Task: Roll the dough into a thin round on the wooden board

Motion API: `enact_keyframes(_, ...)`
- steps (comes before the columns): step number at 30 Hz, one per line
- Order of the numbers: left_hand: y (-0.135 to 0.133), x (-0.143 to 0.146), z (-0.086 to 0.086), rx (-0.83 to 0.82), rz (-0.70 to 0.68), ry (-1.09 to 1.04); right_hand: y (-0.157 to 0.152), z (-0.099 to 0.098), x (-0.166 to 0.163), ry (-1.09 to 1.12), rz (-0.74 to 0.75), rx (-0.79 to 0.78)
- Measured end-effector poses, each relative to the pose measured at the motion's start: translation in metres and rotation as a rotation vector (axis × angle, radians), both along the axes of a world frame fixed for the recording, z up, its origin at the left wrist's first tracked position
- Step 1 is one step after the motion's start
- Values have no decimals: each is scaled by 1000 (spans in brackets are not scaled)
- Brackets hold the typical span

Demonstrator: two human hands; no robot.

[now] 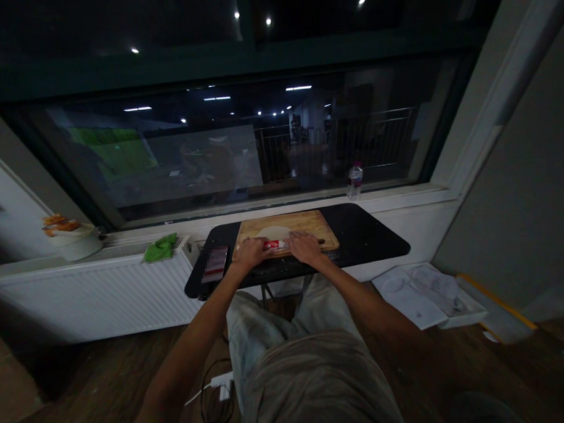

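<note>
Head view: your left hand [250,249] and right hand [305,245] lie palm-down on either end of a red-and-white cylindrical roller [276,244], which rests across the near edge of the rectangular wooden board [319,225]; the fingers of both hands are spread flat over it rather than curled round it, so it is pressed, not gripped. Just beyond the roller lies a pale flat round of dough [274,231], whether touching it cannot be told at this size. The board sits on a small black worktop [370,233] and its near edge lies close to the worktop's front rim; in my judgement, a hard push forward could slide the board, since nothing visible anchors it. With open palms only, the roller could run out from under your hands and leave the board. A small dark rectangular device [215,262] lies on the worktop just beside your left wrist; a sideways slip could knock it off the edge. A clear plastic bottle [354,180] stands on the window sill, well apart, as does a crumpled green cloth [160,247] on the white radiator [81,292]. The dim light makes the dough's edge hard to judge.
</note>
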State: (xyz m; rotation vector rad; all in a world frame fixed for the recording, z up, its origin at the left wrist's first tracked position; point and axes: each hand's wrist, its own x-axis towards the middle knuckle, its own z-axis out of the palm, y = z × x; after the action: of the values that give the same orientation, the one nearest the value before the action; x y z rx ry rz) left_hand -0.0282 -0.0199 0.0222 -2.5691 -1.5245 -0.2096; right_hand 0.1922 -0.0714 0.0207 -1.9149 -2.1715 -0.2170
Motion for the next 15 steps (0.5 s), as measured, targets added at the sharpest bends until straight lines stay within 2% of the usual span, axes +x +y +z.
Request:
enact_keyframes(9,25,-7,-1,-114,-223,29,1,5,0,-11,21,5)
enact_keyframes(15,31,-11,-7,-53,-289,-13,1,6,-1,-24,18,3)
